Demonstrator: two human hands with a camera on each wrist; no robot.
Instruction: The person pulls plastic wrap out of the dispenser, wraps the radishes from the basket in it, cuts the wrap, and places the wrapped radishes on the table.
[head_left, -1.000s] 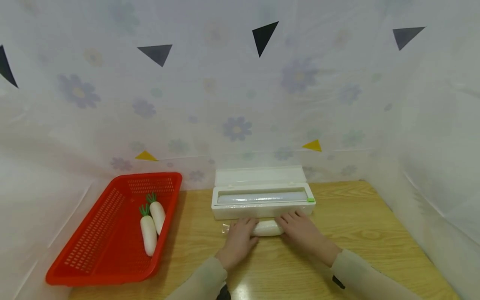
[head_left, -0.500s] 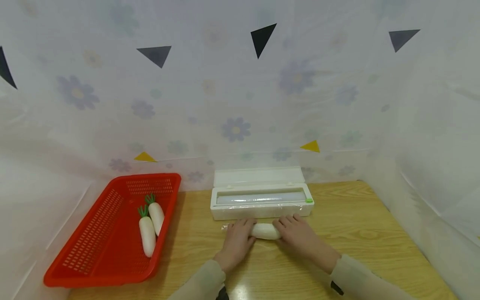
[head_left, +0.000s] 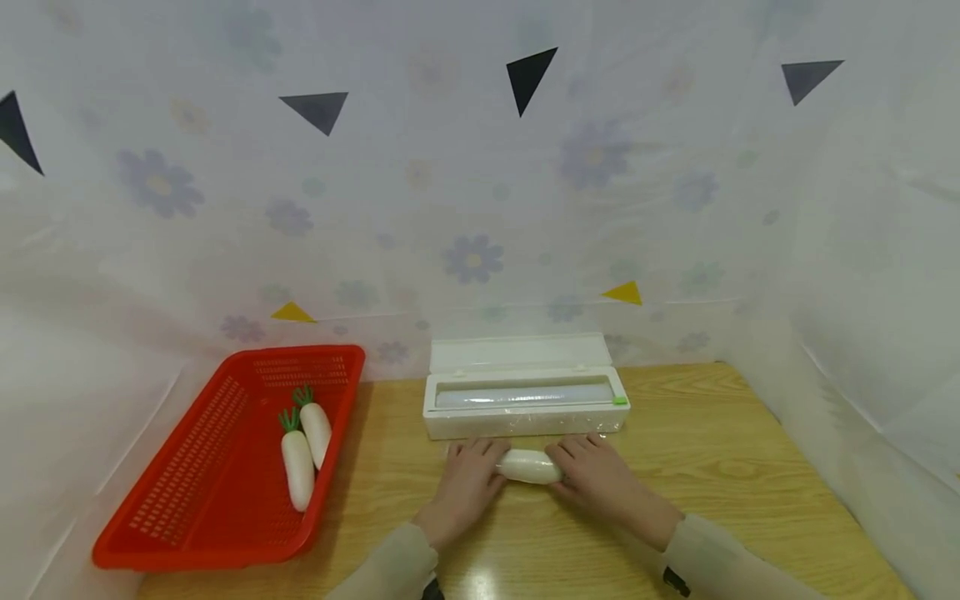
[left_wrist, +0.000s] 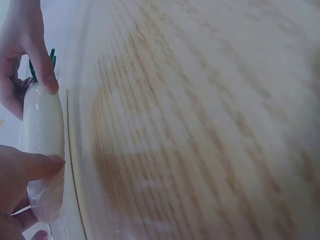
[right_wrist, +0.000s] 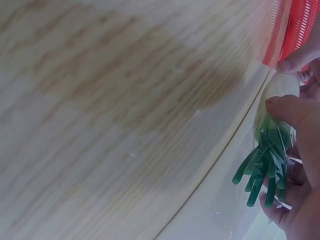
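The left hand (head_left: 462, 485) and right hand (head_left: 597, 477) grip the white radish (head_left: 529, 467) between thumbs and fingers. Even, light pressure from both should keep the clear film (left_wrist: 47, 201) smooth. From above, the right fingers hide the green leaves (right_wrist: 270, 156); beyond the fingertips, toward the white box (head_left: 525, 424), the film's edge is indistinct.

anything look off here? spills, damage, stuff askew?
Nothing stands out: no spill or damage visible. The left hand and right hand hold a film-wrapped white radish; two more radishes lie in the red basket; the white box sits upright, lid open.
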